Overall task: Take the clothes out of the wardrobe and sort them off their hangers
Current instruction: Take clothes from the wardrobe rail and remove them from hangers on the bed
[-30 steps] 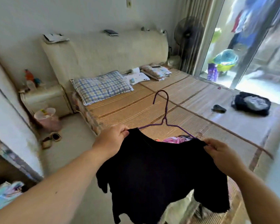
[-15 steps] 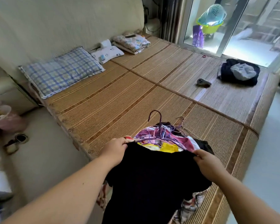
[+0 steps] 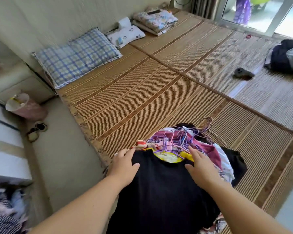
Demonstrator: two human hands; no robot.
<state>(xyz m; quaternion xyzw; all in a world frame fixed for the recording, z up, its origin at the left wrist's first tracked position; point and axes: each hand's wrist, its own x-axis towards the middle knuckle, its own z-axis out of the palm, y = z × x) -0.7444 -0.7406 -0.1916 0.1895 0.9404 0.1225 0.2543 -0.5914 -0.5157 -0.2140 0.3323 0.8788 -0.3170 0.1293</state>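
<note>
A black T-shirt (image 3: 161, 191) lies spread over a heap of colourful clothes (image 3: 208, 149) at the near edge of the bed. Purple wire hangers (image 3: 178, 141) stick out of the heap just beyond the shirt's collar. My left hand (image 3: 123, 166) rests flat on the shirt's left shoulder, fingers straight. My right hand (image 3: 200, 166) lies flat on its right shoulder, fingertips touching the hangers. Whether a hanger is still inside the black shirt is hidden.
The bed carries a woven straw mat (image 3: 142, 92), a checked pillow (image 3: 76, 56), folded bedding (image 3: 156, 21), a dark small object (image 3: 243, 73) and a dark clothes pile (image 3: 287, 56). A pink bin (image 3: 25, 107) and slippers (image 3: 35, 132) stand on the floor at left.
The black shirt, held up in the air by its shoulders, has been lowered onto the clothes heap. Both hands have loosened their pinch and now lie flat on it.
</note>
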